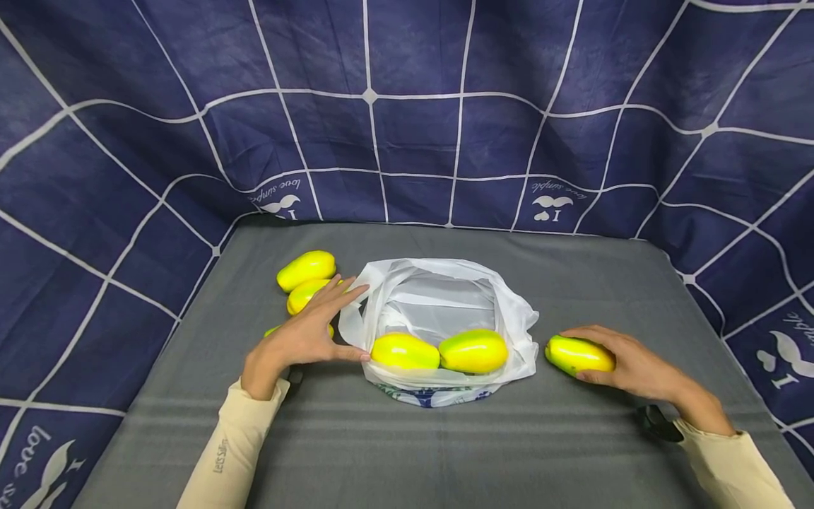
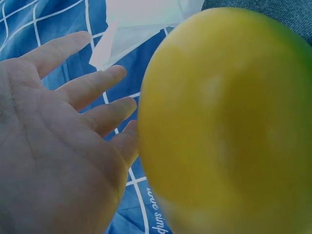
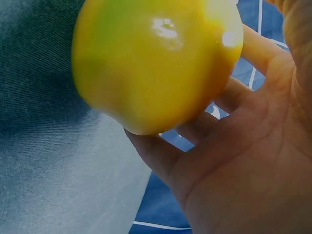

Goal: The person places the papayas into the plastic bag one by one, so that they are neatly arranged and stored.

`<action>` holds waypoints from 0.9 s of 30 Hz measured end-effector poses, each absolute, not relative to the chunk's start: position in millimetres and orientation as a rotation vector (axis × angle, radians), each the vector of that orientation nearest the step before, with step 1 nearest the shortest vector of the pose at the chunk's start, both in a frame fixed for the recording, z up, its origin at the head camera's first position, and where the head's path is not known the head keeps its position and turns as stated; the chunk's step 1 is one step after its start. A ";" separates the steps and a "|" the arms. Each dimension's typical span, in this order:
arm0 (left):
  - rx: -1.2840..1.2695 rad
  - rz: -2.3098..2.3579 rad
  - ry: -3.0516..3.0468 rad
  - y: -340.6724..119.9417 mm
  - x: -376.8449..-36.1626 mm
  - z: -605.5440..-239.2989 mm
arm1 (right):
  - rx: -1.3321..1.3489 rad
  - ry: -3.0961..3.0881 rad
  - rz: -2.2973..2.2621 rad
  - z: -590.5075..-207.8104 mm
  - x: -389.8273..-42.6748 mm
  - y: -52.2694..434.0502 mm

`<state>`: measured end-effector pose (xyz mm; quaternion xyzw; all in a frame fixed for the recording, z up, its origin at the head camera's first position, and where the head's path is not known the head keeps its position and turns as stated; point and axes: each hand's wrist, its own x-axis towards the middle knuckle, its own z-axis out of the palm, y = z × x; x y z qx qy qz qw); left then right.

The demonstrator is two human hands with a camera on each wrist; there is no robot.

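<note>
"What's closest to us?"

"The grey table top [image 1: 407,459], and two cream sleeves [image 1: 222,452] coming in over it. The left sleeve has little letters on it. There's a black thing [image 1: 658,424] by the right wrist."

"What's the right hand [image 1: 626,360] doing?"

"Holding a yellow-green fruit [image 1: 572,355]! The fingers go over the top and the thumb is on the side near us. It's just to the right of the white bag [image 1: 523,318]."

"And the left hand [image 1: 299,339]? Is it grabbing too?"

"No, it's loose, with the fingers spread wide. The thumb tip is at the bag's left edge."

"What's in the bag?"

"Two shiny fruits, a left one [image 1: 405,351] and a right one [image 1: 473,351], lying side by side at the near side. The bag's mouth is wide open."

"Any more fruit?"

"Yes, on the left. One [image 1: 272,330] is mostly hidden by the left hand. A bit farther back is another [image 1: 304,297], and the farthest [image 1: 307,270] is right behind it."

"And way at the back?"

"A big blue cloth [image 1: 413,134] with white lines."
</note>
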<state>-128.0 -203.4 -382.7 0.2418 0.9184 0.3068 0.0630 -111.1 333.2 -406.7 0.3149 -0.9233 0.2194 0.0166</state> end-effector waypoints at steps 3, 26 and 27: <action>0.732 0.924 2.775 -203.6 -127.8 -383.5 | 0.960 -2.867 0.676 -402.9 -111.8 332.7; 0.727 0.926 2.766 -204.4 -128.8 -383.1 | 0.933 -2.811 0.732 -354.6 -140.4 295.9; 0.728 0.926 2.766 -204.4 -129.2 -382.8 | 0.936 -2.813 0.726 -352.9 -141.6 293.9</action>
